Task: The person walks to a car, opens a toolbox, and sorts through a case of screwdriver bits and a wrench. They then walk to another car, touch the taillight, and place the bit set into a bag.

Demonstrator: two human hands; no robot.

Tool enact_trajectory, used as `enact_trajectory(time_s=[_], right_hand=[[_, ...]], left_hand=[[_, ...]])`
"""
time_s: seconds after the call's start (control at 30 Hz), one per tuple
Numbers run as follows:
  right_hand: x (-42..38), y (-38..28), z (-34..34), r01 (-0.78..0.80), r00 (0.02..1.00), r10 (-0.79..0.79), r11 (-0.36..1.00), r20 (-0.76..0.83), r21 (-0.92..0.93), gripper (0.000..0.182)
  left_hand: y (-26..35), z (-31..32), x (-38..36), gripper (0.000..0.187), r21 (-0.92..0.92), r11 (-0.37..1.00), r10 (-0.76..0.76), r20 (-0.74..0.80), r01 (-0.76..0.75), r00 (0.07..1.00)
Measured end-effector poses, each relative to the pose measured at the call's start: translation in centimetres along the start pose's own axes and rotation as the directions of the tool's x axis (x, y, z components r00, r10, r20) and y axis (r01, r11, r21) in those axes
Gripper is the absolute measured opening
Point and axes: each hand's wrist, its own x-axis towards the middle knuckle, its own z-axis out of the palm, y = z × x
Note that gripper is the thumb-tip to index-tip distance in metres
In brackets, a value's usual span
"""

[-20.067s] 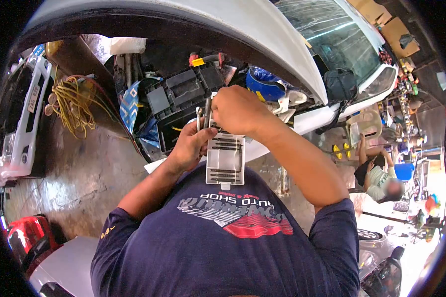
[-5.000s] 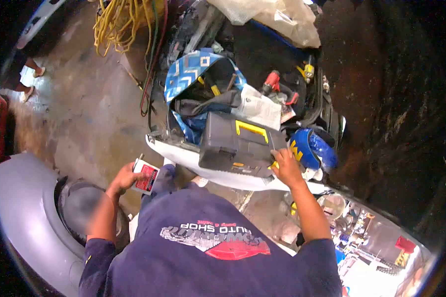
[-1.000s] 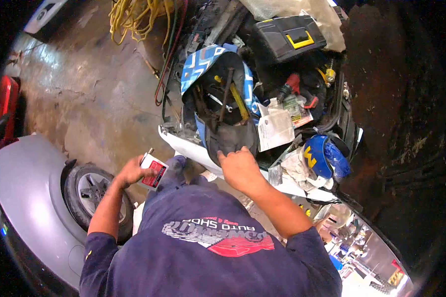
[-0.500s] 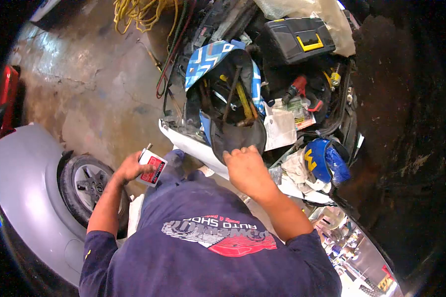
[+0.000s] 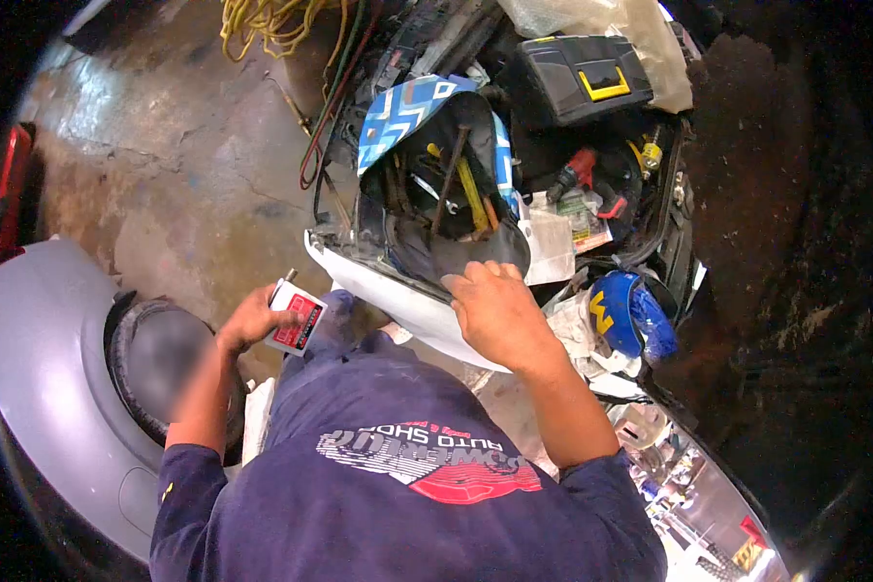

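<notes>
My left hand (image 5: 252, 318) holds a small white and red box (image 5: 298, 318), with a short metal piece showing at its top. My right hand (image 5: 497, 312) has its fingers curled over the near edge of an open bag (image 5: 412, 116), which has a blue and white patterned flap and a black inside. Within the bag lie a long rusty bar (image 5: 449, 184), a yellow-handled tool (image 5: 472, 194) and a shiny wrench (image 5: 434, 192). The bag rests in the open end of a car, behind its white edge (image 5: 388, 304).
A black toolbox (image 5: 587, 78) with a yellow latch, a red drill (image 5: 576, 173), papers (image 5: 550, 247) and a blue item with a yellow letter (image 5: 622, 312) lie around the bag. A silver fender (image 5: 58, 359) and wheel stand left. Yellow cord (image 5: 276, 24) lies on the floor.
The bag's near edge has shifted slightly right and up, along with my right hand's fingers. My left hand still holds the box, nearly in place.
</notes>
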Motion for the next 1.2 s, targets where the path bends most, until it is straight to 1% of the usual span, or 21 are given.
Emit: enact_trajectory(time_s=[0.03,0.1,0.13,0.2,0.23,0.3,0.4,0.53,0.6,0.63,0.7,0.83,0.9,0.93,1.0,1.07,1.1,1.13,1.17,1.2], right_hand=[[-0.1,-0.1,0.1,-0.001,1.000,0.001,1.000,0.000,0.000,0.026],[-0.4,-0.4,0.2,-0.016,0.996,0.016,1.000,0.093,-0.001,0.029],[-0.6,-0.4,0.5,-0.017,0.996,0.017,1.000,0.091,-0.002,0.029],[-1.1,-0.1,1.3,-0.013,0.991,0.014,1.000,0.136,-0.003,0.035],[-1.3,0.0,1.5,-0.015,0.991,0.015,1.000,0.135,-0.004,0.035],[-1.6,0.0,1.5,-0.049,0.988,0.046,0.999,0.149,0.015,0.040],[-2.1,0.2,1.3,-0.066,0.991,0.061,0.997,0.123,0.032,0.045],[-2.6,-0.3,0.7,-0.097,0.989,0.093,0.995,0.113,0.033,0.048],[-2.9,-0.5,0.6,-0.090,0.995,0.088,0.995,0.050,0.047,0.048],[-3.0,-0.6,0.7,-0.093,0.995,0.091,0.995,0.047,0.046,0.048],[-3.4,-0.6,1.0,-0.026,0.993,0.032,0.998,-0.112,0.061,0.034],[-3.9,-0.7,1.8,-0.024,0.984,0.032,0.998,-0.177,0.052,0.031],[-3.7,-0.8,1.7,-0.117,0.993,0.117,0.993,-0.016,0.030,0.036],[-3.3,-0.3,1.8,-0.118,0.993,0.119,0.993,-0.019,0.028,0.036],[-1.8,1.0,2.2,-0.107,0.992,0.107,0.994,0.072,-0.009,0.023],[1.1,2.6,2.0,-0.140,0.980,0.123,0.985,-0.157,-0.103,0.014],[3.0,3.3,1.1,-0.147,0.930,0.077,0.974,-0.359,-0.171,0.017],[4.9,3.6,0.3,-0.168,0.841,0.014,0.957,-0.541,-0.236,0.020],[6.7,4.0,-0.6,-0.171,0.837,0.015,0.957,-0.547,-0.236,0.020],[8.2,4.2,-1.3,-0.213,0.738,-0.007,0.947,-0.675,-0.242,0.023]], left_hand=[[0.0,0.0,-0.1,0.042,0.000,1.000,0.000,0.001,0.000,1.000],[-0.2,0.0,-0.4,0.042,-0.025,1.000,-0.009,0.007,0.009,1.000],[-0.4,0.0,-0.4,0.042,-0.024,1.000,-0.007,0.008,0.007,1.000],[-0.6,0.0,-0.5,0.042,-0.019,1.000,-0.005,0.002,0.005,1.000],[-0.7,0.1,-0.5,0.042,-0.018,1.000,-0.003,0.003,0.003,1.000],[-0.5,0.3,-0.8,0.041,-0.091,0.996,-0.022,0.006,0.022,1.000],[0.3,0.4,-1.3,0.041,-0.102,0.994,-0.044,0.007,0.045,0.999],[-0.5,0.4,-0.9,0.040,-0.071,0.997,-0.010,0.020,0.012,1.000],[-0.7,0.4,-0.7,0.039,-0.116,0.993,0.015,0.043,-0.010,0.999],[-0.8,0.4,-0.7,0.039,-0.114,0.993,0.019,0.044,-0.013,0.999],[-0.7,0.3,-0.7,0.038,-0.091,0.996,0.025,0.034,-0.021,0.999],[-0.8,0.0,-0.9,0.038,-0.121,0.992,0.044,0.063,-0.036,0.997],[-0.7,-0.1,-1.0,0.038,-0.100,0.995,0.022,0.065,-0.015,0.998],[-0.8,-0.1,-0.9,0.038,-0.099,0.995,0.026,0.066,-0.020,0.997],[-1.1,-0.3,-0.9,0.039,-0.024,0.999,0.045,0.063,-0.044,0.997],[-0.7,-0.1,-1.1,0.040,-0.021,0.999,0.041,0.087,-0.040,0.995],[-0.3,-0.1,-1.2,0.041,-0.024,0.999,0.037,0.106,-0.035,0.994],[-0.3,-0.2,-1.2,0.041,-0.021,0.999,0.043,0.105,-0.041,0.994],[-0.3,0.0,-1.0,0.042,-0.004,0.999,0.037,0.112,-0.037,0.993],[-0.2,0.1,-1.0,0.043,0.017,0.999,0.031,0.120,-0.034,0.992]])
